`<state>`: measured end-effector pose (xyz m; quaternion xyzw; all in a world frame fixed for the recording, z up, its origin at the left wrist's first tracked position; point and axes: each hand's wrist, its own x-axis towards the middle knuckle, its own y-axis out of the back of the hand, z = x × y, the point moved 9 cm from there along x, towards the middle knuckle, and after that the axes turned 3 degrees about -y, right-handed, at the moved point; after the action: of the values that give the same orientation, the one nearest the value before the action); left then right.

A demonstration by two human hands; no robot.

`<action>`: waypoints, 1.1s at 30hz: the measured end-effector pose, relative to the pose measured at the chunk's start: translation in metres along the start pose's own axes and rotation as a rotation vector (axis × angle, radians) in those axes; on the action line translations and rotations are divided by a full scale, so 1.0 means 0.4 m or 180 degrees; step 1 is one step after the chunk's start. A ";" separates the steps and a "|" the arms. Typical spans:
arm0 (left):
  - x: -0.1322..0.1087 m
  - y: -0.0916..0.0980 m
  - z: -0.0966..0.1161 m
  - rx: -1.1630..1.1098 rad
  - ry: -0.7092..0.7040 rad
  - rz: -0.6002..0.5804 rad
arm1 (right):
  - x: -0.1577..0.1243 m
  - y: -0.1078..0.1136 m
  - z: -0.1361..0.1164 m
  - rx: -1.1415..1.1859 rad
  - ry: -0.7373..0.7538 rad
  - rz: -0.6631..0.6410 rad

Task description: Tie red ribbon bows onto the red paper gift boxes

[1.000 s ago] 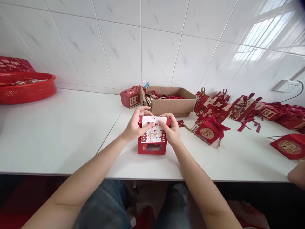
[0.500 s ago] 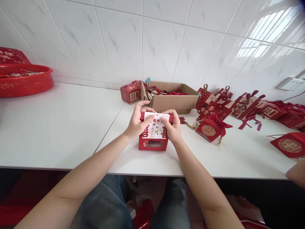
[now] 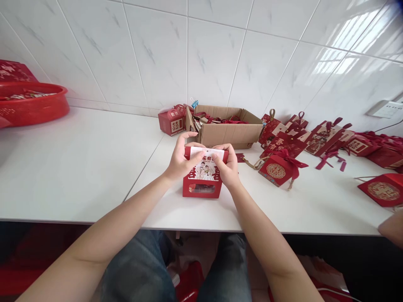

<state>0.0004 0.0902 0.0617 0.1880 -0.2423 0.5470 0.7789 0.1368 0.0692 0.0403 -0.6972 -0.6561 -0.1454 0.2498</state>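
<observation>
A red gift box [image 3: 202, 189] with a clear window stands upright on the white table [image 3: 94, 167] in front of me. Over its upper front lies a white card flap [image 3: 204, 170] printed with a couple and red characters; a small hole shows near its top edge. My left hand [image 3: 185, 157] grips the top left corner, thumb on the card and fingers behind. At the top right corner, my right hand [image 3: 228, 165] pinches the same box, its thumb also on the card. The fingers behind the box are partly hidden.
Behind the box sits a cardboard carton [image 3: 229, 134] of ribbons and red pieces, beside a small red box [image 3: 172, 121]. Several red gift boxes [image 3: 278, 167] stand to the right. A red plastic basket [image 3: 34, 105] is at far left. Another person's arm [image 3: 392, 228] shows at the right edge.
Both hands keep their hold at the top of the gift box, and the box stays in place. The view has shifted very slightly.
</observation>
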 end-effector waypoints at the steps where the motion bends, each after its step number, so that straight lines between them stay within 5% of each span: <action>1: 0.001 0.000 0.002 0.0023 -0.0047 -0.0018 | 0.001 0.000 0.000 -0.0010 0.0017 -0.0006; 10: 0.000 -0.002 0.023 0.0277 -0.0482 -0.0110 | 0.000 -0.001 -0.007 -0.0103 0.0022 0.0022; 19: 0.002 0.020 0.028 0.0464 -0.0607 0.0127 | 0.002 -0.016 0.069 0.0099 -0.0946 0.0050; 33: 0.029 0.015 -0.010 0.0481 -0.0212 0.0162 | 0.009 -0.005 0.078 0.0249 -0.0670 0.0180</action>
<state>-0.0012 0.1032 0.0652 0.2582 -0.2308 0.5768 0.7398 0.1313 0.0889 0.0165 -0.7165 -0.6639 -0.0386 0.2106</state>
